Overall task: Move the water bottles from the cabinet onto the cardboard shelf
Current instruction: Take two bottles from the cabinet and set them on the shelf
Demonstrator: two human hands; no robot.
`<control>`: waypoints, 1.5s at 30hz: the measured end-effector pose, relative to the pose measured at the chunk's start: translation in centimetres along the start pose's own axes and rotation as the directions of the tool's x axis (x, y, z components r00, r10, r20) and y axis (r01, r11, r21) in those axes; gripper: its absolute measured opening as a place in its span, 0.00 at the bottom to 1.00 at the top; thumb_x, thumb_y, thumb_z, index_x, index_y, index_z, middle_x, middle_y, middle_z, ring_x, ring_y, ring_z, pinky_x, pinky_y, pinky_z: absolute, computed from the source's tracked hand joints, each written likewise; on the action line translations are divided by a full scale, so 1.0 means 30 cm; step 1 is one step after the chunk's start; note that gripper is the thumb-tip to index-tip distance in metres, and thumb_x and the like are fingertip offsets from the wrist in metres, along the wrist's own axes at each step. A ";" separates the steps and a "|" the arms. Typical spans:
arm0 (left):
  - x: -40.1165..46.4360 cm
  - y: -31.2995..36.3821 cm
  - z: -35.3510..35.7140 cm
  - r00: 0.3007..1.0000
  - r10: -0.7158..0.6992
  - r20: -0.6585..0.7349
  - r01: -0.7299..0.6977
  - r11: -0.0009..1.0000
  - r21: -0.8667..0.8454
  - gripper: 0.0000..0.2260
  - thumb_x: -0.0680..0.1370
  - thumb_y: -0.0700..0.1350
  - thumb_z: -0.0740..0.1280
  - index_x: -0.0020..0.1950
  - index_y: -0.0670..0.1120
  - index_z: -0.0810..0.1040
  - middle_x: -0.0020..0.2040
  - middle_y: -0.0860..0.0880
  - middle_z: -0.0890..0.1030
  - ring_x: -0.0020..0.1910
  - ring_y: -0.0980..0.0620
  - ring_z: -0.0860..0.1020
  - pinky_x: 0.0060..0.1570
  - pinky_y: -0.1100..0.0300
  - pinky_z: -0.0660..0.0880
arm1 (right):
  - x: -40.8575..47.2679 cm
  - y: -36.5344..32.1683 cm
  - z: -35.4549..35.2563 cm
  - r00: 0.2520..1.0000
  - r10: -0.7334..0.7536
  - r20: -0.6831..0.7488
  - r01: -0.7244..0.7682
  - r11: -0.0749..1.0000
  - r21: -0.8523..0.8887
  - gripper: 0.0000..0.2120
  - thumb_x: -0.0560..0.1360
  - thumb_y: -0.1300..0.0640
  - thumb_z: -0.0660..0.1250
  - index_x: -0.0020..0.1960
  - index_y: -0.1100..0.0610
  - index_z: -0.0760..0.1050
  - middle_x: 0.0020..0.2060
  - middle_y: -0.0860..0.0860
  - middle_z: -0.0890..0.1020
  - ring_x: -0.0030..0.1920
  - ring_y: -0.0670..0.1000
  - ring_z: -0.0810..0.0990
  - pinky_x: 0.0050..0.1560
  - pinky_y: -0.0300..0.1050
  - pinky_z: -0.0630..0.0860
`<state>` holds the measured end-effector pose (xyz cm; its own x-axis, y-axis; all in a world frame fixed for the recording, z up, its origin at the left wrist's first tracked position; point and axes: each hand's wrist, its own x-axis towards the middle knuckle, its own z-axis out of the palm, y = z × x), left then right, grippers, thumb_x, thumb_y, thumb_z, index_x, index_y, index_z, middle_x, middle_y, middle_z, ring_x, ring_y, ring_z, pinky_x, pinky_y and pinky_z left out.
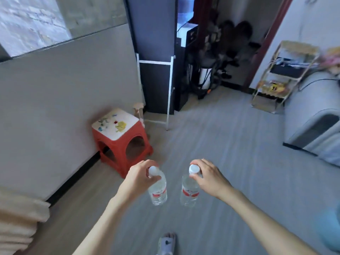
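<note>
I carry two clear water bottles with white caps and red labels, both hanging above the grey floor. My left hand point(138, 178) grips the left bottle point(158, 190) by its neck, just below the cap. My right hand point(209, 178) holds the right bottle point(189, 192) the same way, fingers wrapped under the cap. The two bottles hang upright, side by side, a short gap between them. A light, cardboard-coloured shelf point(287, 74) with items on its tiers stands far right against the wall. No cabinet is in sight.
A red plastic stool point(121, 138) with a white painted top stands by the left wall. A dark panel on a white frame point(154, 70) and a dark clutter of equipment point(211, 61) sit ahead. A grey sofa point(316, 122) fills the right edge. My foot point(166, 243) shows at the bottom.
</note>
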<state>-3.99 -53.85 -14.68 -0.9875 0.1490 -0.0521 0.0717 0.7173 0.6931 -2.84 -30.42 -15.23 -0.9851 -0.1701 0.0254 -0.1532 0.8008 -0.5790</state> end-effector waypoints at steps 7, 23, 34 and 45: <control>0.603 0.240 0.121 0.972 0.195 0.129 -0.204 0.977 0.062 0.14 0.65 0.43 0.74 0.49 0.49 0.78 0.38 0.55 0.73 0.36 0.54 0.72 0.36 0.70 0.65 | 0.334 0.281 -0.257 0.970 0.173 -0.170 -0.174 0.985 0.011 0.15 0.73 0.58 0.66 0.59 0.58 0.71 0.56 0.53 0.75 0.60 0.52 0.70 0.56 0.32 0.59; 1.688 0.833 0.659 0.939 0.174 0.296 -0.184 0.983 0.008 0.14 0.67 0.44 0.72 0.52 0.51 0.77 0.47 0.49 0.79 0.43 0.50 0.77 0.46 0.59 0.74 | 1.056 1.139 -0.855 0.949 0.256 -0.182 -0.263 0.965 -0.014 0.14 0.75 0.56 0.64 0.59 0.59 0.70 0.56 0.53 0.75 0.61 0.52 0.69 0.58 0.36 0.61; 2.457 1.233 1.023 0.882 0.268 0.387 -0.298 0.955 0.018 0.15 0.69 0.46 0.72 0.55 0.50 0.76 0.47 0.51 0.77 0.44 0.50 0.74 0.43 0.65 0.67 | 1.548 1.737 -1.200 0.891 0.345 -0.294 -0.359 0.933 0.007 0.13 0.73 0.57 0.66 0.57 0.60 0.72 0.53 0.54 0.78 0.56 0.54 0.73 0.56 0.38 0.64; 3.259 1.671 1.287 0.818 0.355 0.453 -0.406 0.914 0.017 0.16 0.67 0.44 0.73 0.53 0.50 0.77 0.47 0.50 0.78 0.43 0.50 0.74 0.44 0.61 0.69 | 2.064 2.280 -1.600 0.816 0.451 -0.362 -0.461 0.885 0.064 0.14 0.72 0.59 0.67 0.57 0.60 0.72 0.53 0.56 0.77 0.56 0.55 0.73 0.54 0.37 0.64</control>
<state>-91.50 22.96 -12.79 -0.7183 0.6850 -0.1218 0.4690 0.6060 0.6425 -78.08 41.40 -14.15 -0.9009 0.4305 0.0546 0.3238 0.7505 -0.5761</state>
